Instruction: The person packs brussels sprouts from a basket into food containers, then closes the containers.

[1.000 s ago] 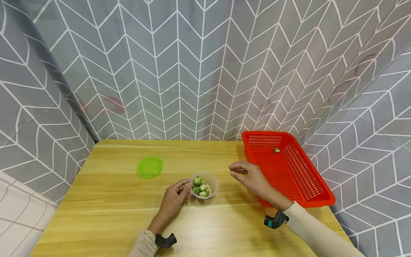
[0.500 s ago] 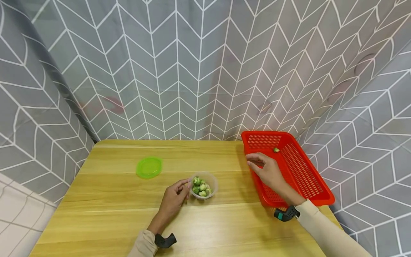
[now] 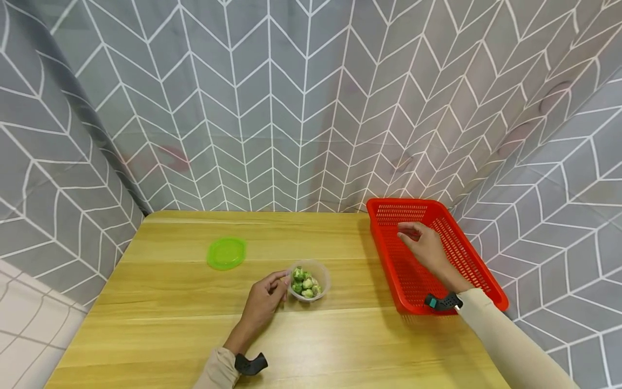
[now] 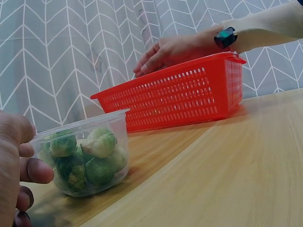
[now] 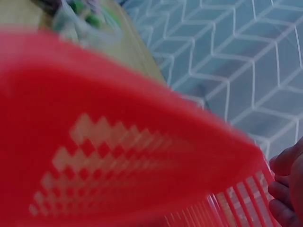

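Note:
A small clear plastic tub holds several Brussels sprouts; they also show through its wall in the left wrist view. My left hand is at the tub's left side, its fingertips pinching the rim. Over the red perforated basket reaches my right hand, fingers bent with a gap between thumb and fingers, nothing seen between them. No sprout shows in the basket now; the hand covers the spot where one lay. In the right wrist view, the fingers appear at the right edge, beyond the basket wall.
A green lid lies flat on the wooden table, left of and behind the tub. Patterned grey curtains hang along the table's back and sides. The basket's raised walls stand at the table's right side.
My right hand has moved right and away from me, from beside the basket to over its inside, and now covers the sprout's place. The left hand and the tub have stayed put.

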`<state>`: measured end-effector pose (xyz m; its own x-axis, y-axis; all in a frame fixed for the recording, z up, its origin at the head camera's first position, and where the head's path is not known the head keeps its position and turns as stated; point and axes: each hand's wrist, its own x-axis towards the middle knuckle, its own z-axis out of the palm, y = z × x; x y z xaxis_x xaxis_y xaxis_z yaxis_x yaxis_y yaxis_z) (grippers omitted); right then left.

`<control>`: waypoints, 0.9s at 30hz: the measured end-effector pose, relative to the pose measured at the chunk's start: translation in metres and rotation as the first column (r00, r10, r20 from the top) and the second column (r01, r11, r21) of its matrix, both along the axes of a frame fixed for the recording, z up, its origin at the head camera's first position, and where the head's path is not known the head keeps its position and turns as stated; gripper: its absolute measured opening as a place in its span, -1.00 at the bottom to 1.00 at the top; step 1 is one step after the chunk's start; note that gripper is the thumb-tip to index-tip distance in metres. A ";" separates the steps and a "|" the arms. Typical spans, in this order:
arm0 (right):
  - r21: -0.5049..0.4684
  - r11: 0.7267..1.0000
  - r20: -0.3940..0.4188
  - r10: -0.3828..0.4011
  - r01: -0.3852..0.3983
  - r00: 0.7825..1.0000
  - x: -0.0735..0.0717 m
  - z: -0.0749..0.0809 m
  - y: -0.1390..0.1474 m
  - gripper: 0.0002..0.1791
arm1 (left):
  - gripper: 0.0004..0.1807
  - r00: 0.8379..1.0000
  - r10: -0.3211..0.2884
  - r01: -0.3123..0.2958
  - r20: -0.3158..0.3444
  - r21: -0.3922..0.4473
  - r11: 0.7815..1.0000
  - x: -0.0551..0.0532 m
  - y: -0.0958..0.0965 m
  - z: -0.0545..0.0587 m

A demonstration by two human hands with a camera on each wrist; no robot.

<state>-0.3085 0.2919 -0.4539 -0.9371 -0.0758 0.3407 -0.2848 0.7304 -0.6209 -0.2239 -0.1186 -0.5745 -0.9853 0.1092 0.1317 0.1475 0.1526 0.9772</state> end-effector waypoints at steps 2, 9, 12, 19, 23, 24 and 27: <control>0.013 1.000 -0.005 -0.015 0.015 1.000 -0.005 -0.002 0.009 -0.67 | -0.64 1.000 -0.002 0.002 -0.005 -0.003 1.000 0.000 0.000 0.000; 0.053 0.997 0.013 -0.057 0.056 0.998 -0.022 -0.006 0.034 -0.63 | -0.63 1.000 -0.009 0.009 -0.016 -0.006 1.000 -0.001 0.000 0.001; 0.077 0.994 0.037 -0.082 0.079 0.996 -0.028 -0.008 0.043 -0.62 | -0.64 1.000 -0.006 0.005 -0.018 -0.010 1.000 -0.001 0.000 0.001; 0.113 0.986 0.116 -0.132 0.119 0.984 -0.038 -0.012 0.062 -0.56 | -0.69 1.000 0.007 -0.008 -0.017 -0.025 1.000 0.000 0.000 0.001; 0.156 0.979 0.137 -0.156 0.134 0.978 -0.044 -0.015 0.071 -0.52 | -0.69 1.000 0.010 -0.011 -0.017 -0.026 1.000 0.001 -0.001 0.000; 0.171 0.976 0.139 -0.160 0.136 0.977 -0.046 -0.016 0.073 -0.50 | -0.68 1.000 0.010 -0.010 -0.018 -0.025 1.000 0.001 -0.001 0.000; 0.199 0.970 0.153 -0.174 0.142 0.973 -0.050 -0.019 0.079 -0.47 | -0.67 1.000 0.006 -0.006 -0.019 -0.021 1.000 0.002 -0.001 -0.001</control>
<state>-0.3581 0.3709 -0.4727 -0.9848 0.0309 0.1711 -0.0597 0.8642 -0.4996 -0.2222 -0.1192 -0.5755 -0.9834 0.1060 0.1475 0.1644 0.1742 0.9709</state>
